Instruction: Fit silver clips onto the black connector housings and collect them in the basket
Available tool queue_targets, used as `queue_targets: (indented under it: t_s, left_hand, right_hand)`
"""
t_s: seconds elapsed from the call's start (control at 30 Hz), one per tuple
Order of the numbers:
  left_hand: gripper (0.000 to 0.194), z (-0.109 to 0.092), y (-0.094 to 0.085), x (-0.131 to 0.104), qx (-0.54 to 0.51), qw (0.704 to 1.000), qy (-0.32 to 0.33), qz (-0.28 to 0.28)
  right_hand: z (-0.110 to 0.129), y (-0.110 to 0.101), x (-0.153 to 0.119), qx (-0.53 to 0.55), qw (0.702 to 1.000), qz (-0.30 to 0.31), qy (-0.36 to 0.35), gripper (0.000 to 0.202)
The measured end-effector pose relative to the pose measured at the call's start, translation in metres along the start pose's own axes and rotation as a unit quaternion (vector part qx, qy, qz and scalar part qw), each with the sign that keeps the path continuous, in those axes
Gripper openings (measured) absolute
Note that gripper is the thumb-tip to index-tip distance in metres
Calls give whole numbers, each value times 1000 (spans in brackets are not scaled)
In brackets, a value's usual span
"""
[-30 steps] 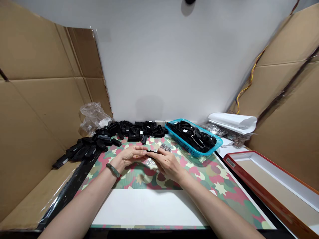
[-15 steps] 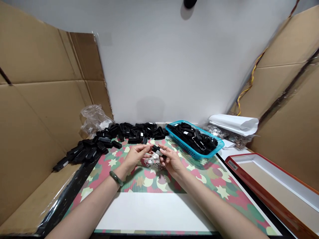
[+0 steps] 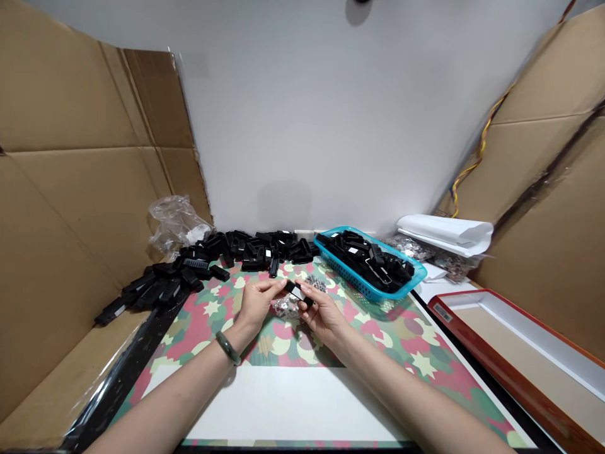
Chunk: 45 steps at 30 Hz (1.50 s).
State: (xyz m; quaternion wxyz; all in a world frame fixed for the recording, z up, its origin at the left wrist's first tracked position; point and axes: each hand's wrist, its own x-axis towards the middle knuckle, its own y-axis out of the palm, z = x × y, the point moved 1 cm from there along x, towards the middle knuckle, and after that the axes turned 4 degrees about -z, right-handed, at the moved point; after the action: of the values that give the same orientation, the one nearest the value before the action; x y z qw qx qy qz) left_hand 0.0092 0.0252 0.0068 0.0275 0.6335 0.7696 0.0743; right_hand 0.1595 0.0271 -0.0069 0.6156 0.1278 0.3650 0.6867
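Observation:
A small oblong black plastic part point(image 3: 295, 290) with a white label is held up over the middle of the table. My right hand point(image 3: 322, 309) grips its right end between thumb and fingers. At its left end, my left hand point(image 3: 258, 304) is closed in a pinch, thumb and forefinger against the part; any tiny piece between those fingertips is too small to make out. Just beneath and behind the hands lies a pile of small shiny metal pieces point(image 3: 285, 309), partly covered by them. A dark green bangle point(image 3: 227, 348) circles my left wrist.
Many similar black parts point(image 3: 258, 249) are heaped along the back and left. A blue basket point(image 3: 401, 294) full of them stands at back right. Clear plastic bags point(image 3: 174, 217), white folded sheets point(image 3: 444, 233) and an open red-edged box point(image 3: 515, 353) flank the table; cardboard walls point(image 3: 85, 208) enclose it.
Both hands stay at the black part, which has shifted slightly down and left. My left wrist has moved a little right and down. More metal pieces show behind the right hand.

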Motion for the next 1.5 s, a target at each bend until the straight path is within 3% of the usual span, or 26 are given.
queue_targets:
  t_s: [0.13,0.33,0.47,0.53,0.6,0.63,0.7,0.73,0.77,0.83,1.0,1.1,1.17,1.27,1.4,1.5]
  left_hand:
    - [24,-2,-1,0,26,1000,7,1]
    - [27,4,-1,6,-16,1000,-8,-14]
    - [34,6,-1,8,-24,1000,7,6]
    - [38,7,-3,10,-22,1000,-6,17]
    - [40,7,-8,13,-13,1000,-14,11]
    - [40,8,-11,15,-4,1000,-10,2]
    - [36,8,-19,22,29,999,20,-24]
    - [33,9,-23,26,49,997,39,-34]
    - [29,9,-27,30,71,995,59,-47]
    - [24,10,-32,38,113,987,96,-64]
    - [23,10,-30,61,299,924,228,-69]
    - [30,10,-24,76,374,890,246,-82]
    - [31,13,-21,86,443,856,250,-90]
    - [32,18,-20,97,488,830,251,-101]
    - [28,22,-21,103,499,820,257,-109]
    - [24,21,-22,104,500,815,265,-124]
  right_hand:
    - [-1,2,0,12,1000,-9,3,34]
    - [3,1,1,-7,1000,-13,-22,28]
    - [9,-1,3,-58,995,0,-82,36]
    - [18,-1,1,-111,981,-14,-161,36]
    - [37,-2,-4,-193,935,-41,-294,33]
    - [50,-3,-7,-245,894,-60,-371,31]
    - [78,-7,-13,-344,776,-117,-516,26]
    - [92,-11,-16,-394,698,-159,-576,23]
    - [106,-17,-17,-437,629,-202,-611,21]
    - [126,-30,-15,-501,545,-273,-614,19]
    - [139,-61,2,-638,501,-330,-483,21]
    - [131,-63,4,-659,472,-335,-480,25]
    - [126,-59,2,-650,464,-327,-505,24]
    - [119,-51,-1,-628,471,-278,-553,15]
    - [98,-42,5,-655,499,-78,-563,11]
    - [77,-39,11,-714,485,55,-502,15]
